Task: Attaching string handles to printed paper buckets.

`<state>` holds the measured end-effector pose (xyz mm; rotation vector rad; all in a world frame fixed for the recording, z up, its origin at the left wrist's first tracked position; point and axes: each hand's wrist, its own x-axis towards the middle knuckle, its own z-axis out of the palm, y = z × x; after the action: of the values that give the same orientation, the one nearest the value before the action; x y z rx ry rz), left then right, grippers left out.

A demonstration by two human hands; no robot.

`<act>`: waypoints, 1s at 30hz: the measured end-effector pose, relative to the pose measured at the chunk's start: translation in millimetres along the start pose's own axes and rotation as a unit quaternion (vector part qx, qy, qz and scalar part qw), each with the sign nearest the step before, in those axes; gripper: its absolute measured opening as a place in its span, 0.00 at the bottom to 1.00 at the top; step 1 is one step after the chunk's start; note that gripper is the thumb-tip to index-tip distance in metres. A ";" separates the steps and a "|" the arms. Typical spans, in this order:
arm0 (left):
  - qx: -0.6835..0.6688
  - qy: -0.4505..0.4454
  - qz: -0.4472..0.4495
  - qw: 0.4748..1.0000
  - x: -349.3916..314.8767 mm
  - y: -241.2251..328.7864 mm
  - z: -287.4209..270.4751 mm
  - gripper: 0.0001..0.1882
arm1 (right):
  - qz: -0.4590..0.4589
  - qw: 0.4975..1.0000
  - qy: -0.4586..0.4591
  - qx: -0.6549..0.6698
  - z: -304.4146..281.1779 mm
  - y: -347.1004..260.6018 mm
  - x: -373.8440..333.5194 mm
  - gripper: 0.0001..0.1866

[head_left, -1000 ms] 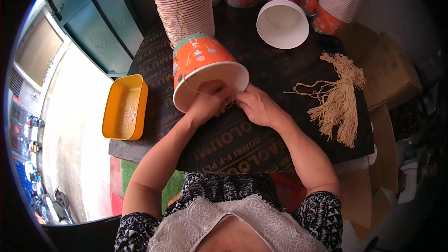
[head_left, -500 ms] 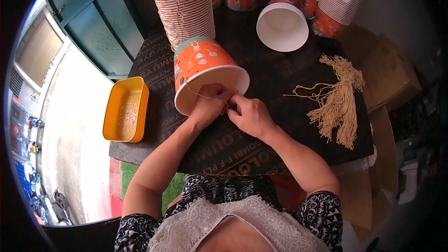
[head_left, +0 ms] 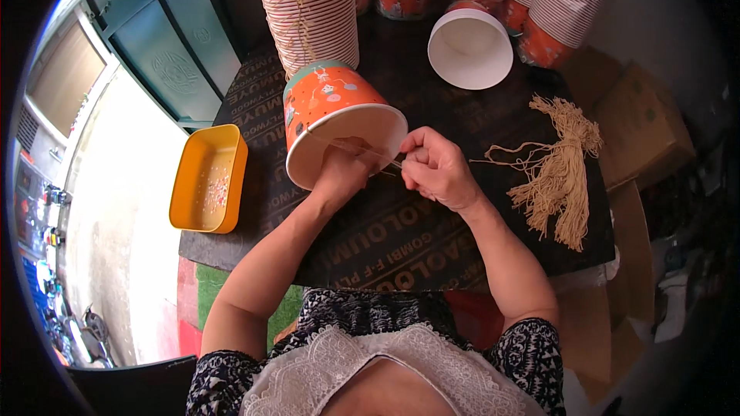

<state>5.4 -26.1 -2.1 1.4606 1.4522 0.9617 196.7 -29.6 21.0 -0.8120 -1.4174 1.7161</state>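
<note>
An orange printed paper bucket (head_left: 339, 100) lies tilted on the dark table, its white-rimmed mouth toward me. My left hand (head_left: 345, 168) reaches into that mouth with fingers curled; the fingertips and what they grip are hidden. A thin tan string (head_left: 327, 139) runs from the left part of the rim across the opening to my right hand (head_left: 441, 169). Just right of the rim, that hand is closed in a pinch on the string. Short string ends stick out between the hands.
Behind the bucket rises a tall stack of nested buckets (head_left: 308, 19) with strings hanging down it. A single white-lined bucket (head_left: 470, 50) lies further right. A bundle of tan strings (head_left: 566, 169) is at right, a yellow tub (head_left: 185, 196) at left. Wrapped stacks (head_left: 566, 8) stand behind.
My right hand has moved right, away from the left hand, drawing the string straight across the bucket's mouth. The left hand stays inside the mouth.
</note>
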 end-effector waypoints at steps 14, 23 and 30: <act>-0.002 0.032 -0.004 0.999 -1.2 -0.5 -4.4 0.14 | -0.257 0.766 0.093 -0.581 17.5 31.5 5.2 0.12; -0.082 0.050 -0.016 0.995 -2.6 -0.6 -0.9 0.08 | -0.265 0.768 0.117 -0.571 17.9 44.0 12.9 0.09; -0.004 -0.011 0.011 1.000 -6.0 0.1 -6.8 0.10 | -0.242 0.800 0.110 -0.538 14.4 41.7 12.5 0.06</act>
<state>-1.1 -31.8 0.6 1.4795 1.4191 0.9605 171.8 -30.5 -17.5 -1.0248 -2.1703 0.2900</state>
